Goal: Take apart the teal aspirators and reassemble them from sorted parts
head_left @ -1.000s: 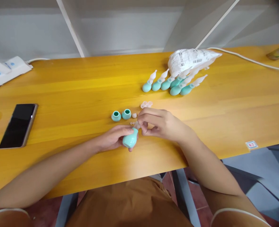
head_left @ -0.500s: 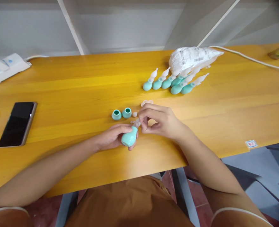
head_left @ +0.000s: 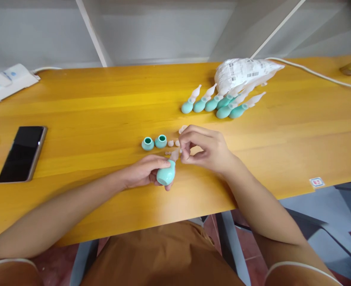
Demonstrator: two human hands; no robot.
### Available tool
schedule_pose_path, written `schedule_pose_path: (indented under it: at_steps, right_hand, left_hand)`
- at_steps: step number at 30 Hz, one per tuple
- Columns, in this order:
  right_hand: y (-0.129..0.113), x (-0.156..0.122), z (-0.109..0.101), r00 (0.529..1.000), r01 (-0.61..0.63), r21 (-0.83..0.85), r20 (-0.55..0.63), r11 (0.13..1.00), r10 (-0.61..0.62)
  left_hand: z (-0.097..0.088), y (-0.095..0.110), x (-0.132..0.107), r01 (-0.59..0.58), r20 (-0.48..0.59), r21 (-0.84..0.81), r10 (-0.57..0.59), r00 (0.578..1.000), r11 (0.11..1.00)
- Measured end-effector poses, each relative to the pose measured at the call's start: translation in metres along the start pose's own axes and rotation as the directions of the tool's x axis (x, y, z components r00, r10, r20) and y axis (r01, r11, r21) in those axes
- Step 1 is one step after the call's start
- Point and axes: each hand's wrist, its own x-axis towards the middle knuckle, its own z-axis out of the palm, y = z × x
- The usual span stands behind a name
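A wooden tabletop (head_left: 89, 103) carries everything. At its far right lies a white plastic packet (head_left: 238, 73), with several turquoise bulbs with pale tips (head_left: 187, 106) standing just in front of it. The right hand (head_left: 208, 145) reaches in from the near right, wrist bent and palm inward, thumb and forefinger brought together at the nozzle's outer end; whether they pinch it or a small piece cannot be told. The left hand (head_left: 142, 171) comes from the near left, thumb on top and fingers curled beneath, grasping a turquoise bulb (head_left: 166, 174), tilted between the hands above the near middle. That bulb looks light, smooth and squeezable, perhaps slippery; its rounded body gives a broad hold, its neck a firmer one. Two open turquoise pots (head_left: 148, 143) stand beyond. The translucent nozzle (head_left: 174, 155) in the bulb's neck seems light and flexible. Smallest are pale caps (head_left: 170, 143) and tiny discs (head_left: 168, 153).
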Motion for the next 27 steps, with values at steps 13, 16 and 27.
schedule_pose_path:
  at_steps: [13,16,27]
  right_hand:
    - [0.006,-0.003,-0.021,0.808,-0.284,-0.322,0.426,0.903,0.406]
    - [0.008,-0.005,-0.008,0.811,-0.274,-0.408,0.388,0.871,0.437]
    - [0.011,-0.007,-0.024,0.784,-0.360,-0.240,0.447,0.902,0.432]
  left_hand:
    - [-0.008,0.018,-0.011,0.094,0.536,0.466,-0.365,0.761,0.880]
    - [-0.007,0.019,-0.011,0.076,0.525,0.460,-0.340,0.780,0.885]
    - [-0.007,0.016,-0.012,0.085,0.528,0.415,-0.316,0.788,0.906]
